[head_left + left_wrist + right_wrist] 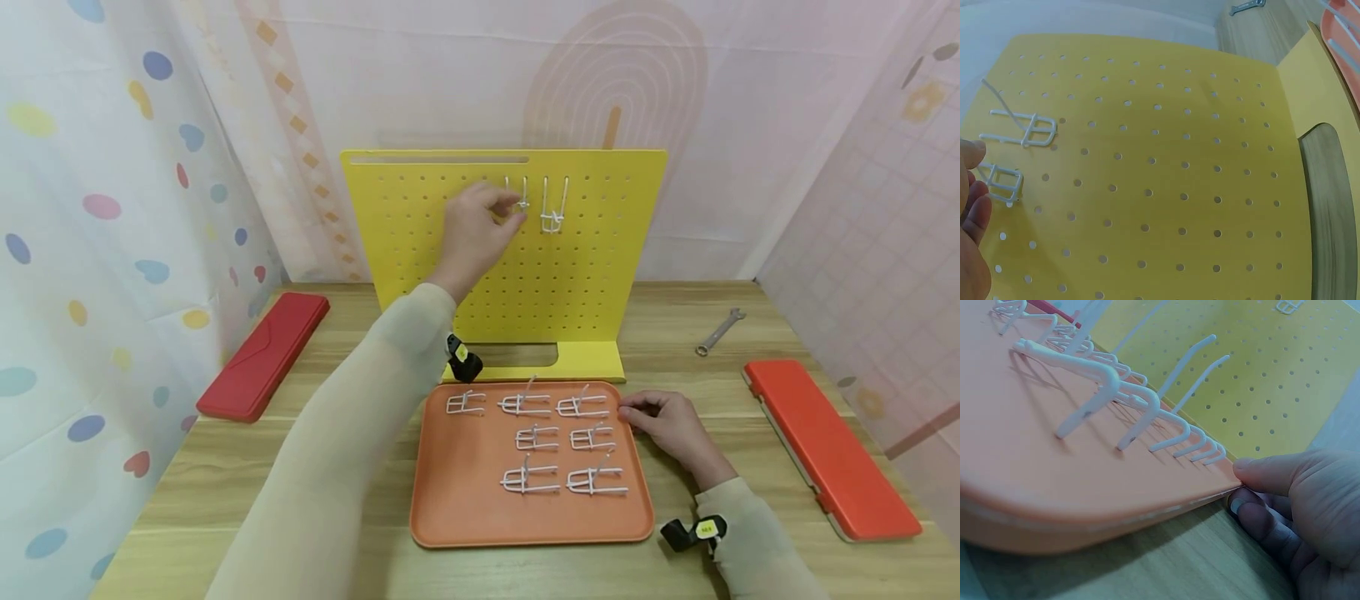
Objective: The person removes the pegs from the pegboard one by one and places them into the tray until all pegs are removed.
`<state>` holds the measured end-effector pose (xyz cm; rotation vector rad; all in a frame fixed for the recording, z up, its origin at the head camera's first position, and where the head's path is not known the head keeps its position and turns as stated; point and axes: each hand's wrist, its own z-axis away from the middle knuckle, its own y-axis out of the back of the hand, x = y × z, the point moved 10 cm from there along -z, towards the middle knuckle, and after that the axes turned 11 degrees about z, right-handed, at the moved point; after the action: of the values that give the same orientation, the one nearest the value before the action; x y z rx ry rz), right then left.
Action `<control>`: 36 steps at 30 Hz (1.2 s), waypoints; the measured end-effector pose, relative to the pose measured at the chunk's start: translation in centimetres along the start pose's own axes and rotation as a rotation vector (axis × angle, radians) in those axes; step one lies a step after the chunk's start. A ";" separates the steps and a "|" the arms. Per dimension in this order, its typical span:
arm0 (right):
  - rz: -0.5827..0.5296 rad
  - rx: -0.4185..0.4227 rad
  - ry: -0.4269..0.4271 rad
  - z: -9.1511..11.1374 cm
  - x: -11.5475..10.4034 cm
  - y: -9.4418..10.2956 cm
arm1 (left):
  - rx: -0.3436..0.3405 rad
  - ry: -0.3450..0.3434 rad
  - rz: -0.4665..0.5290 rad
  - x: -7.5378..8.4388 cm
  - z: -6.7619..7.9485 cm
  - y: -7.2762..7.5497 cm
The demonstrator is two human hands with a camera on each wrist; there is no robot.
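A yellow pegboard [540,292] stands upright behind an orange tray [461,508]. Near the board's top, my left hand [480,229] pinches a white wire pegboard hook [523,203] between thumb and fingers, with the hook against the holes. Part of that hook [1005,182] is hidden by the fingers in the left wrist view. Just to its right a second hook [552,218] hangs on the board. Several more white hooks [597,481] lie in rows on the tray. My right hand [671,425] grips the tray's right rim, thumb on top and fingers beneath in the right wrist view.
On the wooden table, a dark red case [270,354] lies at the left and a bright red case [832,450] at the right. A wrench [720,332] rests right of the pegboard. Patterned curtains [465,75] surround the table.
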<state>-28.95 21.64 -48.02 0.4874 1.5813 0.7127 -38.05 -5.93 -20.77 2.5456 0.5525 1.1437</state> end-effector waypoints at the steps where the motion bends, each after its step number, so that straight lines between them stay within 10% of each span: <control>1: 0.004 0.002 0.001 0.0 0.0 0.0 | -0.002 -0.005 -0.002 0.1 -0.1 -0.1; 36: 0.006 0.013 0.032 0.4 -0.3 0.0 | 0.024 -0.201 -0.027 2.2 0.5 -0.1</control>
<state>-28.55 21.52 -47.82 0.4923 1.6159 0.7184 -36.38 -4.89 -19.67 2.6255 0.5502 0.8634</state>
